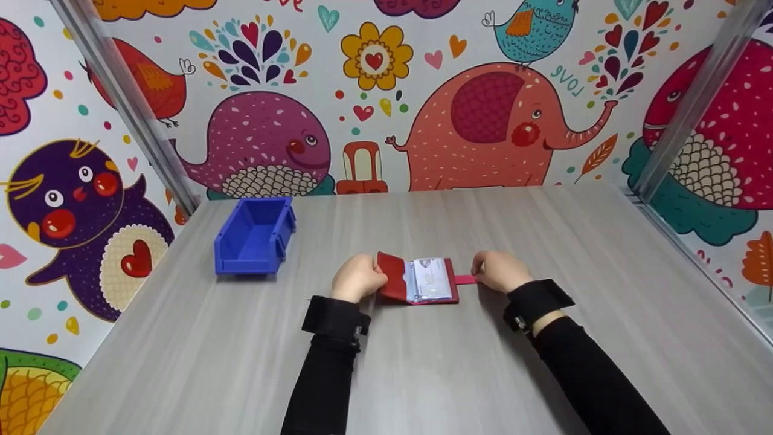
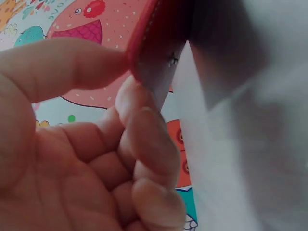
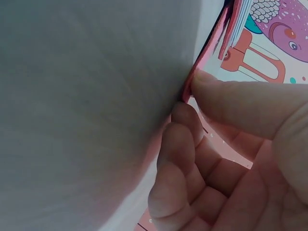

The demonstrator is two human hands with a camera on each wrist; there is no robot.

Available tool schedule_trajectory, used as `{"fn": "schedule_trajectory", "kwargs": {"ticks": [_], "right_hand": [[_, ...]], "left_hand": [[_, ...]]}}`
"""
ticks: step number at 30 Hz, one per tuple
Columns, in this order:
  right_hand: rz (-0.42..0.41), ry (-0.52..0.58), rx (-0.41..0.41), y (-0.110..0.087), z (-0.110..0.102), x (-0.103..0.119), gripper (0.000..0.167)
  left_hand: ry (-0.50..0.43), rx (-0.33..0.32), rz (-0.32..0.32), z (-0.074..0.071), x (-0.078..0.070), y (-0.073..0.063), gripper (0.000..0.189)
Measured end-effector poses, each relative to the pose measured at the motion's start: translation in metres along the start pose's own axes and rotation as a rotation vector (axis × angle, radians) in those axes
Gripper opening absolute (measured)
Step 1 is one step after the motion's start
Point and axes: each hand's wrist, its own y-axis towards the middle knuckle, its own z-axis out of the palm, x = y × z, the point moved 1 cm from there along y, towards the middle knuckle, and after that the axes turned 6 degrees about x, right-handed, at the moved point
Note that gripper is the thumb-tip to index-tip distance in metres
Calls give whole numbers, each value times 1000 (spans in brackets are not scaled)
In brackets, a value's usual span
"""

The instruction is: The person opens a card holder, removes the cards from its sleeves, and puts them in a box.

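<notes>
Plainly, the red wallet (image 1: pixel 392 278) holds a card (image 1: pixel 433 282).

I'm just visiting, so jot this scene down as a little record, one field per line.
Main item: red card holder, open on the table
Left hand grip: pinches the edge of its cover
Right hand grip: pinches its pinkish-red strap
Inside: pale sleeves; print too small to read
Also there: blue bin, farther back and left, apart from the holder
Backdrop: cartoon-animal wall
</notes>
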Motion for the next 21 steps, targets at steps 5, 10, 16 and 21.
{"fn": "schedule_trajectory", "kwargs": {"ticks": [5, 10, 16, 21], "right_hand": [[5, 7, 1, 0, 0, 0, 7], [7, 14, 3, 0, 0, 0, 7], [7, 14, 2, 0, -1, 0, 7], [30, 15, 20, -1, -1, 1, 5]], "left_hand": [[33, 0, -31, 2, 3, 2, 30], [98, -5, -57, 6, 3, 3, 33], [155, -10, -68, 11, 5, 6, 19], [161, -4, -97, 13, 4, 7, 6]]}}
